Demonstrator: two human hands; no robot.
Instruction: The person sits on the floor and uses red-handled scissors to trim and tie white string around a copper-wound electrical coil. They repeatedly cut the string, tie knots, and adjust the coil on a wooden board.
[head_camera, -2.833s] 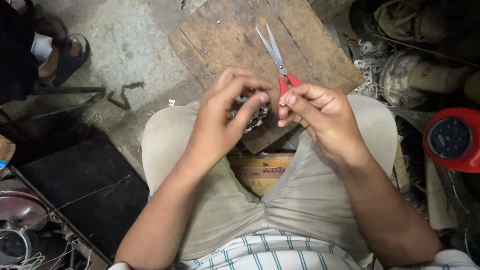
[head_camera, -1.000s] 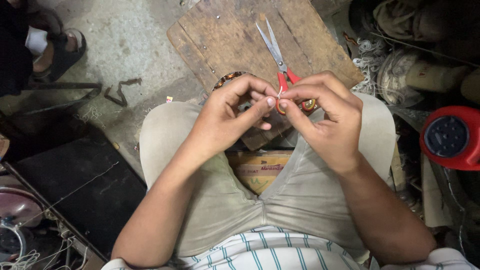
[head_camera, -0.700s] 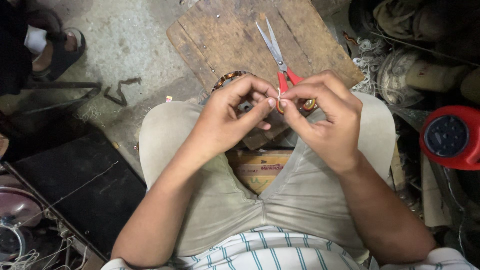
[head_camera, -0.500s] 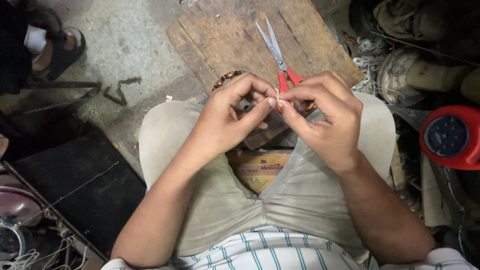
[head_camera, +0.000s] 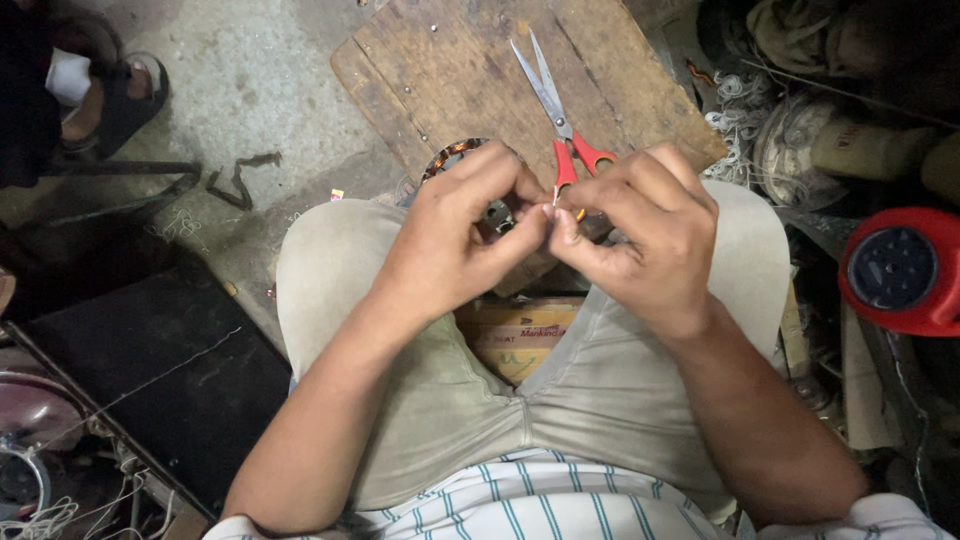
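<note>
Seated above a grey floor (head_camera: 250, 90), knees in beige trousers (head_camera: 560, 400), striped shirt (head_camera: 540, 505) at the bottom edge. Wooden board (head_camera: 450, 70) just beyond the knees, lying flat. Black panel (head_camera: 150, 380) to the left, red round device (head_camera: 905, 270) to the right, tangled cord and clutter behind it. Cardboard box (head_camera: 515, 335) between the thighs. Sandalled foot (head_camera: 100, 95) of another person at top left. Scissors (head_camera: 555, 100) with red handles on the board, blades apart, pointing away. Copper coil (head_camera: 455, 155) on the board's near edge, mostly hidden behind the left hand (head_camera: 450, 245). Right hand (head_camera: 650, 240) close beside, fingertips of both pinched together on something tiny, too small to tell, right over the coil and scissor handles.
</note>
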